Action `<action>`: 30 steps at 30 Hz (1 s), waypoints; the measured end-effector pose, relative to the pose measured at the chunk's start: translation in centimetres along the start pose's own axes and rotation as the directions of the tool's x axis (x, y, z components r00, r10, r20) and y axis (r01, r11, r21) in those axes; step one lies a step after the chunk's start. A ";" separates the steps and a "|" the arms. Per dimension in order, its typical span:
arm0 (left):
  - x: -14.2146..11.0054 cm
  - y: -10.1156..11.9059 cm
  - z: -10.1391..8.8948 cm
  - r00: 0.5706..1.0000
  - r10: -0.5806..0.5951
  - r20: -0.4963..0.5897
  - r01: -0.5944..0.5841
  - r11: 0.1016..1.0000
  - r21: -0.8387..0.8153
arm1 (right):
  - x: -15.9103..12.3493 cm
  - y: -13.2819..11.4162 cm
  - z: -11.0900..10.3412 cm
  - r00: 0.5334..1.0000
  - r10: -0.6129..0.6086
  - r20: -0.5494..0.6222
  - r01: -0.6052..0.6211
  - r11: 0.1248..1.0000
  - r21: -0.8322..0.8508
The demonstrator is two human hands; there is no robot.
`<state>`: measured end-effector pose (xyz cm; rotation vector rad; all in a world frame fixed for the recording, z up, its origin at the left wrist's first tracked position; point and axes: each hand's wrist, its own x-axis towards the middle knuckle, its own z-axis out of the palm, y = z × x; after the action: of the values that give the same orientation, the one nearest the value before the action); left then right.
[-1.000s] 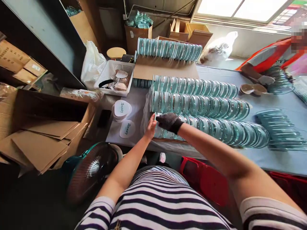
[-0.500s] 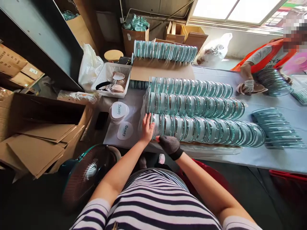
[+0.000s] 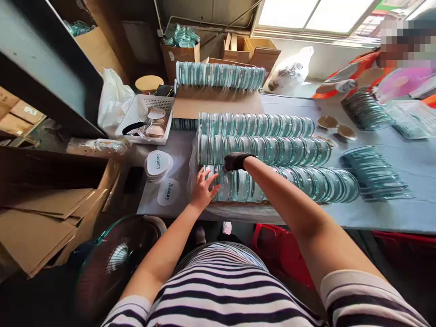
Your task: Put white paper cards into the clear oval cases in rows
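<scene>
Three long rows of teal-rimmed round mirrors stand on edge on the grey table [image 3: 391, 213]. My bare left hand [image 3: 202, 188] presses with spread fingers against the left end of the nearest row [image 3: 289, 184]. My right hand [image 3: 235, 161], in a dark knit glove, reaches over that row and dips between it and the middle row [image 3: 265, 149]; its fingers are hidden there. The far row [image 3: 255, 123] stands behind.
White oval labels [image 3: 159, 162] lie left of the rows, beside a white basket [image 3: 136, 116]. A further mirror row [image 3: 220, 75] sits on cardboard. Loose mirror stacks [image 3: 373, 171] lie right. Another person in orange [image 3: 344, 81] works at the far right. A fan [image 3: 116, 259] and cardboard boxes [image 3: 41, 213] are to my left.
My gloved right hand rose from the table's front edge and reached over the nearest row to its far side. My left hand stayed at the row's left end.
</scene>
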<state>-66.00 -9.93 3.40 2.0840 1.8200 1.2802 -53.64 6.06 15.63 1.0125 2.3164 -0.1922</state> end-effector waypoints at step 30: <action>0.4 0.9 -1.3 0.996 -0.035 0.077 0.024 0.990 0.141 | -6.7 -8.5 20.8 0.911 -0.018 -0.412 0.109 0.974 0.198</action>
<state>-66.17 -10.43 4.98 2.1349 1.9503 1.0759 -46.44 -11.38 1.77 1.1760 2.7590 -0.2888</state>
